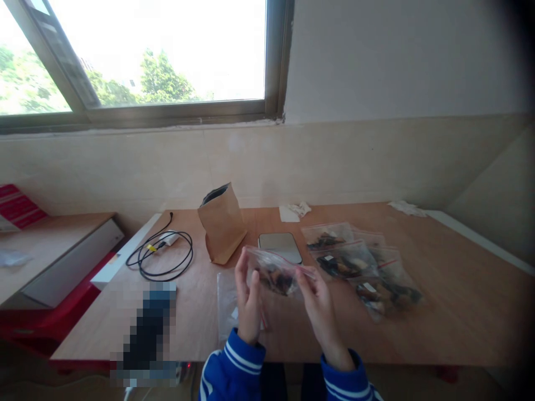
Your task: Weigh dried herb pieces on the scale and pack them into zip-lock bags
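Note:
A clear zip bag [278, 275] with dark and brown dried pieces inside hangs between my two hands, above the table. My left hand [248, 301] grips its left end, and my right hand [315, 301] pinches the right end near the red zip strip. Under my left hand lies a flat, clear zip bag [225, 303] with a small white label. Just behind the held bag sits a flat scale with a silver top [280, 245]. To the right, several filled zip bags [346, 262] lie overlapping, some with white labels.
An open brown paper bag [223, 225] stands behind my left hand. Farther left are a coiled black cable [167, 273] and a blurred-out dark object [148, 328]. Crumpled white tissue [298, 210] lies by the wall. A second table [50, 234] stands at the left.

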A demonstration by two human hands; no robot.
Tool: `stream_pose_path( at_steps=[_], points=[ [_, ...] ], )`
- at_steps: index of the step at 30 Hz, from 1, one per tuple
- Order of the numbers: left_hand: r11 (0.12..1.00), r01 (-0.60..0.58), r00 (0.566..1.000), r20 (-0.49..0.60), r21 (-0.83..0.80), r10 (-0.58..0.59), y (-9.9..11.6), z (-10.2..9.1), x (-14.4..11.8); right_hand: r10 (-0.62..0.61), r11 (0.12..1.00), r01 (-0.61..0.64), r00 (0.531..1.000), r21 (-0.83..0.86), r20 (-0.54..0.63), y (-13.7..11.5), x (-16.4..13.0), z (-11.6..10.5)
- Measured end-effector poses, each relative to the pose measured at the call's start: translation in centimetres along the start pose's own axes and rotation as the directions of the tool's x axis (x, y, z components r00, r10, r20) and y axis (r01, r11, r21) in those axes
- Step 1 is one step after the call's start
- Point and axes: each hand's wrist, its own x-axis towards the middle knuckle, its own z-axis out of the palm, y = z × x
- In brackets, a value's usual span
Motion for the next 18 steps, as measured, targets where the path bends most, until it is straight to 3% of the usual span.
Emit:
stream_pose_path(
  at_steps=[3,8,14,18],
  points=[
    [0.997,0.054,0.996,-0.071,0.050,-0.050,-0.8,-0.6,0.8,0.033,0.999,-0.032,0.999,0.034,-0.023,-0.1,-0.1,-1.5],
    [0.985,0.173,0.978,0.121,-0.015,-0.170,-1.3,-0.6,1.3,0.047,0.997,-0.041,0.995,0.071,-0.087,0.6,-0.1,-3.2],
    [0.991,0.131,0.991,-0.019,0.007,-0.130,-0.8,0.3,0.0,0.069,0.997,-0.063,0.987,0.045,-0.148,1.9,-0.1,-3.7],
    [0.992,0.126,0.986,-0.112,0.000,-0.126,0.0,0.8,-0.7,0.013,1.000,-0.012,0.986,0.010,-0.167,1.4,-0.2,-3.9]
  ],
)
